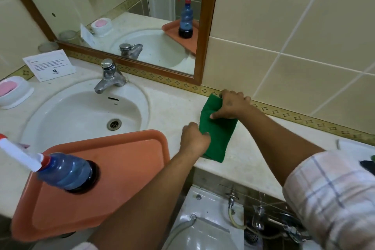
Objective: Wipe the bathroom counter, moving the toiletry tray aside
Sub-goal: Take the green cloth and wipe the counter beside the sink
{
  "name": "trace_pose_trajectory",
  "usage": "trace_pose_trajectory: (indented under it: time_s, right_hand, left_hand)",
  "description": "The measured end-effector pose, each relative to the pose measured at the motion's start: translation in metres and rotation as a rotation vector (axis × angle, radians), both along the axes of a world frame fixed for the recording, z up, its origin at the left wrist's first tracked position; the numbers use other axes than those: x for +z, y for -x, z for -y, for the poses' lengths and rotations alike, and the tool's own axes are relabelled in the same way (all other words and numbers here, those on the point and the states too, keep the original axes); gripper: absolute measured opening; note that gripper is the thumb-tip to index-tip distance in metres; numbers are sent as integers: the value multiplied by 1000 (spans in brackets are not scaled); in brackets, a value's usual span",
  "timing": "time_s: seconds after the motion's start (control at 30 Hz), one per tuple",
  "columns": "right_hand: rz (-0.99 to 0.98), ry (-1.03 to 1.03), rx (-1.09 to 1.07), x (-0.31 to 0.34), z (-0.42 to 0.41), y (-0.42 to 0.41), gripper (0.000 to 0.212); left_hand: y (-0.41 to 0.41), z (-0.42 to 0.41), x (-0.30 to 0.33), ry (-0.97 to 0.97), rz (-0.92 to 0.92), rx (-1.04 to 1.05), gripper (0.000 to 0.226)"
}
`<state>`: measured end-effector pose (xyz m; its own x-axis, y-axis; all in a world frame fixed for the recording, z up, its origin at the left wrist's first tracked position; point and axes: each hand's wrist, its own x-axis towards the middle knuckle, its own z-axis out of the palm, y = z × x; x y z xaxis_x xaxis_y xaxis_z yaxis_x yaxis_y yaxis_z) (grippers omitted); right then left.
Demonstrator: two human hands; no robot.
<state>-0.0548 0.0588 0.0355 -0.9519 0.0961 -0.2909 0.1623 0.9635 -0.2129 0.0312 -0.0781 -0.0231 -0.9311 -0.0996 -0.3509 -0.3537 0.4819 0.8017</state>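
Observation:
A folded green cloth (pixel 219 132) lies on the pale marble counter (pixel 174 107) to the right of the basin. My right hand (pixel 231 105) presses down on its far end beside the wall trim. My left hand (pixel 194 138) pinches the cloth's near left edge. An orange tray (pixel 121 168) rests over the front rim of the basin at lower left, jutting past the counter's edge. A blue spray bottle (pixel 60 170) with a white and red trigger stands on the tray.
A white sink (pixel 81 111) with a chrome tap (pixel 108 76) sits at left. A soap dish with pink soap (pixel 12 91) and a printed card (pixel 49 65) stand at the back left. A mirror (pixel 121 16) hangs above. A toilet cistern (pixel 207 215) is below the counter.

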Motion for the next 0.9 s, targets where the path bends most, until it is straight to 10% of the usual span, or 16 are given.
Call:
trace_pose_trajectory:
  time_s: [0.3,0.53,0.73,0.9]
  right_hand:
    - [-199,18,-112,-125,45,-45,65]
    - [-219,-44,-62,-128,44,-9,60]
    - [-234,-5,-40,-141,66,-142,60]
    - [-196,-27,-25,-129,49,-43,61]
  left_hand:
    - [101,31,-53,691,-323,-472,68]
    - [108,33,-75,636,-415,-407,63]
    - [107,34,-72,627,-408,-422,63]
    - [107,34,-74,600,-441,-393,59]
